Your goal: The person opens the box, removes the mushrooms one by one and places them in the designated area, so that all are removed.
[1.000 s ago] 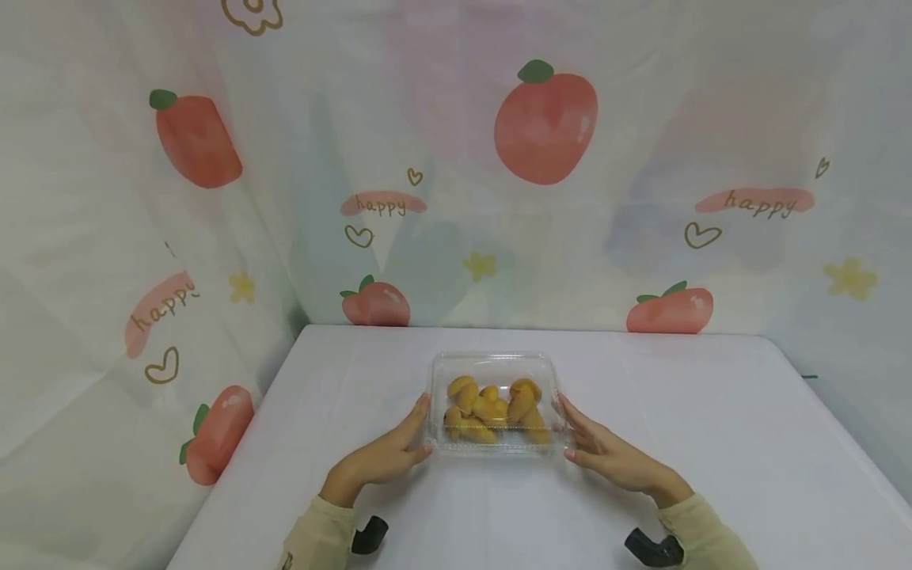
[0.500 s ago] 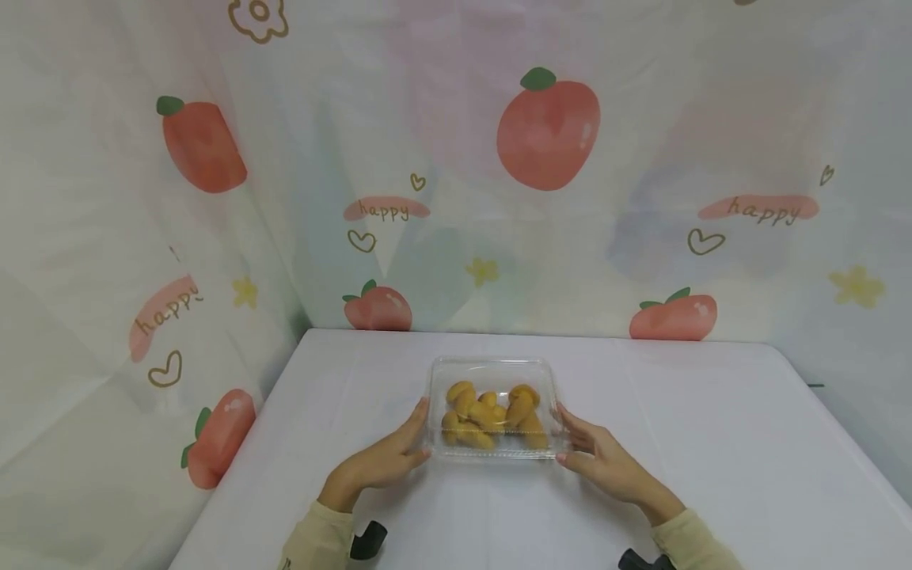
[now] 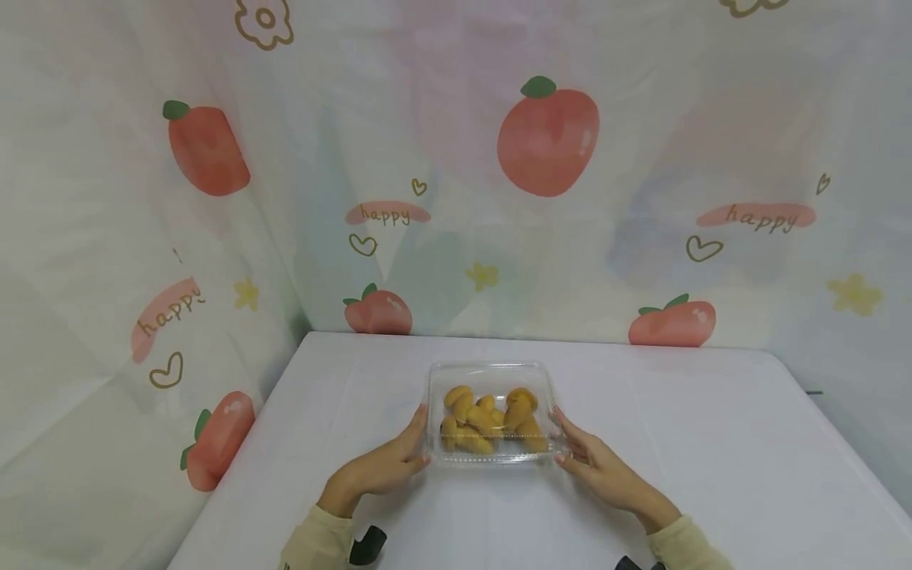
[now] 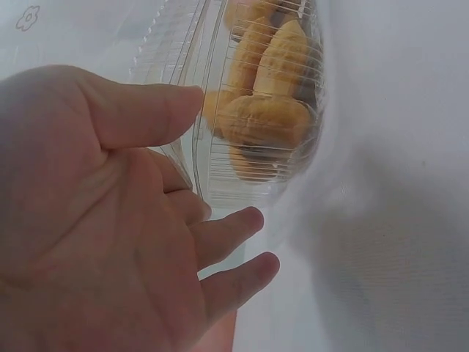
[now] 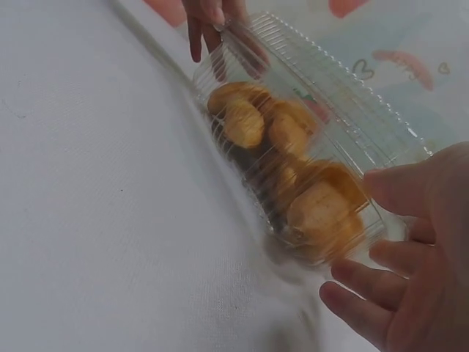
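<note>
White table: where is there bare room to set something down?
On the table, the widest bare patch is between right hand and right edge; a smaller one between left hand and left edge; a strip between clear box and printed backdrop. It's crowded beside the box, where the hands are.

The right wrist view blurs the yellow pieces (image 5: pixel 319 209) and cuts off the right hand (image 5: pixel 429 282).

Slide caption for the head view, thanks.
Left hand and right hand flank a clear plastic clamshell of yellow-brown mushrooms.
</note>
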Available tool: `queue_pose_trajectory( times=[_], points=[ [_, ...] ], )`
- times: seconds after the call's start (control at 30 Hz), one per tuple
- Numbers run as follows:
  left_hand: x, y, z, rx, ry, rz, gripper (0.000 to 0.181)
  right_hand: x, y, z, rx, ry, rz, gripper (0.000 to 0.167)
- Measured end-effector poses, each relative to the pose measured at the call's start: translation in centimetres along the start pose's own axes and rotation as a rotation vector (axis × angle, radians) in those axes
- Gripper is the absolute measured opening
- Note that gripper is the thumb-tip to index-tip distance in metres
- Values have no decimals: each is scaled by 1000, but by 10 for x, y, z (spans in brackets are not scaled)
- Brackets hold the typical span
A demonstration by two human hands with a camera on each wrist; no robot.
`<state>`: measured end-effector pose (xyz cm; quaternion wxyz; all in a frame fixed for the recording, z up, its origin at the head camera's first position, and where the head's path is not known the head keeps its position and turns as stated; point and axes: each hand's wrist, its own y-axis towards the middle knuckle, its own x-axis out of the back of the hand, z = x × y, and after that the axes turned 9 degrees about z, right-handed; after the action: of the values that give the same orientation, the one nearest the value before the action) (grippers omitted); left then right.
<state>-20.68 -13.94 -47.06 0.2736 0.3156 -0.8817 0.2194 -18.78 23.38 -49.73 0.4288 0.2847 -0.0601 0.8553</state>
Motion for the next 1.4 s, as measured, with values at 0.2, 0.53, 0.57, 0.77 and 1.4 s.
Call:
queue_pose_trajectory(
  times=[0.2, 0.53, 0.57, 0.77, 1.4],
  points=[
    [-1, 1, -1, 19, 11, -6, 76, -4, 1, 4, -19, -23, -49, 65],
    [-3, 1, -4, 28, 7, -14, 75, -11, 2, 6, -1, -111, -158, 61],
    [-3, 1, -4, 30, 6, -15, 75, -11, 3, 6, 9, -110, -159, 61],
    [-5, 1, -4, 40, 6, -19, 75, -13, 4, 7, -18, -89, -158, 60],
    [-4, -3, -8, 64, 7, 3, 73, -21, 8, 4, 94, 42, -267, 53]
  ],
)
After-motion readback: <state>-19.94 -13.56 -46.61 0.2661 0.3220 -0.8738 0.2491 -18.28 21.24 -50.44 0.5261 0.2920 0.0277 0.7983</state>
